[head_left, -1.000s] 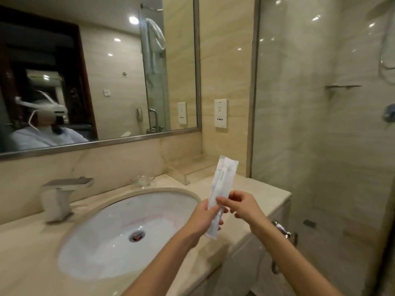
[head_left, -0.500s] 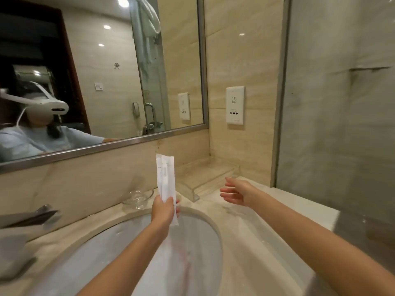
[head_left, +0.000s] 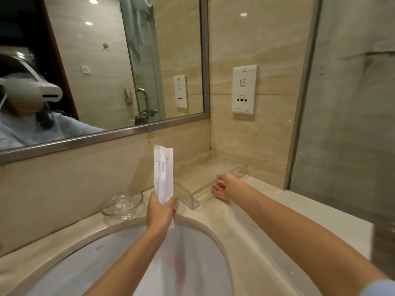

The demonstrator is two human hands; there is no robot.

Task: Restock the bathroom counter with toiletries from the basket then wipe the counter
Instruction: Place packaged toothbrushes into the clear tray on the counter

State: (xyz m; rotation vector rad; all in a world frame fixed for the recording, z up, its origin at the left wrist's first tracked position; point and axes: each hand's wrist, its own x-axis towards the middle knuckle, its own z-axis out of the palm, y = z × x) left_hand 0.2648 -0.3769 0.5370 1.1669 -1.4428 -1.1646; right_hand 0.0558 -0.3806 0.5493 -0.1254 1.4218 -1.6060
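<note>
My left hand (head_left: 160,210) grips the lower part of a long white wrapped toothbrush packet (head_left: 163,171), held upright above the far rim of the sink (head_left: 205,229). My right hand (head_left: 224,185) reaches out with relaxed fingers and touches the front edge of a clear acrylic tray (head_left: 192,186) that sits on the beige counter (head_left: 267,210) in the back right corner. The right hand holds nothing. The basket is out of view.
A small clear glass dish (head_left: 121,202) stands on the counter behind the sink, left of the packet. A mirror (head_left: 102,67) runs along the back wall, a white socket plate (head_left: 244,89) is on the side wall, and a glass shower partition (head_left: 346,103) closes the right.
The right hand let go of the packet and moved forward to the clear tray. The left hand carried the packet upright toward the back of the counter. The camera came closer.
</note>
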